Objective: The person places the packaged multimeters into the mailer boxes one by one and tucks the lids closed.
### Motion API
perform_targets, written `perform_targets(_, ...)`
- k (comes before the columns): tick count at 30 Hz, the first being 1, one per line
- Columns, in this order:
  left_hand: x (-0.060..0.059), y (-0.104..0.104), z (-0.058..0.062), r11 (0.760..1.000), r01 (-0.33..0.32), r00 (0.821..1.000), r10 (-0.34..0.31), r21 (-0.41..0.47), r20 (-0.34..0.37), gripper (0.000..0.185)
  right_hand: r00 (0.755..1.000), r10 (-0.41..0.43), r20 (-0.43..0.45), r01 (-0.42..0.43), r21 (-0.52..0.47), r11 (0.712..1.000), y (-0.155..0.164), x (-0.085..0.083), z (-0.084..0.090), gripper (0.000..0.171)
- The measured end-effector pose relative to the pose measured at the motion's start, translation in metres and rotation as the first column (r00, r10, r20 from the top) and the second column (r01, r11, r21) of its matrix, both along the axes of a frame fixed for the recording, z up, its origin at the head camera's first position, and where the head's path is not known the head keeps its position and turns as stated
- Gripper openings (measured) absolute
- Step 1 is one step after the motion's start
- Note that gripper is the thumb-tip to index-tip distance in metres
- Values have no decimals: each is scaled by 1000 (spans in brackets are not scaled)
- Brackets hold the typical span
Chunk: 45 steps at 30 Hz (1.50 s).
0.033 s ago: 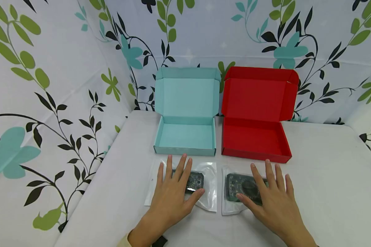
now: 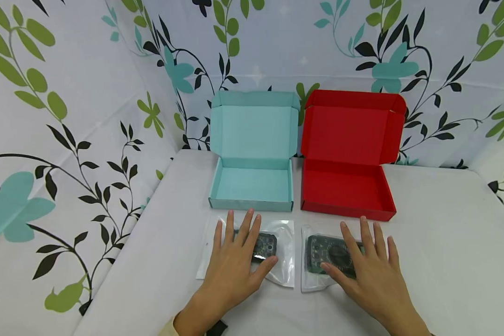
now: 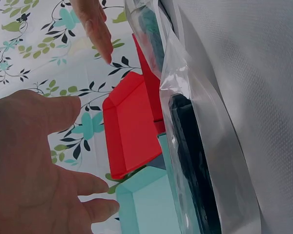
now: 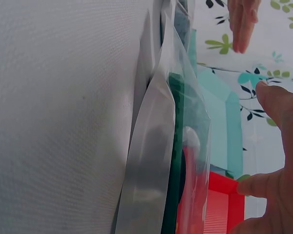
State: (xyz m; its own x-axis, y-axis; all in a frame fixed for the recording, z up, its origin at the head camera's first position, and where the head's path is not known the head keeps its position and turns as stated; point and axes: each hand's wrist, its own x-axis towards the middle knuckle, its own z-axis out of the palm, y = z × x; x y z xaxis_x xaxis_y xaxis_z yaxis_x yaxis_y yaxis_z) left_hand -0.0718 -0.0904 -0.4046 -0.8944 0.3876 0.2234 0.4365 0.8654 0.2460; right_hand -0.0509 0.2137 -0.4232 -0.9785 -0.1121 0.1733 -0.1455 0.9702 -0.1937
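Two hands (image 2: 231, 268) half-cover bagged gadgets (image 2: 265, 246); details unclear thru plastic.

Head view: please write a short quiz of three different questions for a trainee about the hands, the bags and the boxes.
1. True or false: the red box has its lid closed.
2. Which box stands directly behind the left hand? A) the teal box B) the red box C) neither
3. Fill in: each dark device lies inside a clear plastic ____.

Key
1. False; both lids stand open.
2. A
3. Bag. The left bag lies under the left hand; the right bag lies under the right hand. Both hands have straight, spread fingers.
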Motion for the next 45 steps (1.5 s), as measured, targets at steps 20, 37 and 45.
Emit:
perform_targets(20, 0, -3, 9, 999, 2, 1000, -1, 40, -17, 88, 998, 37, -58, -38, -8, 999, -1, 2, -2, 105)
perform_targets(37, -68, 21, 34, 931, 348, 937, -342, 111, -73, 51, 988, 140, 65, -132, -105, 986, 35, -4, -8, 104)
perform_targets(45, -106, 57, 35, 940, 331, 937, -338, 85, 93, 57, 982, 169, 86, -159, -103, 982, 45, -9, -14, 105)
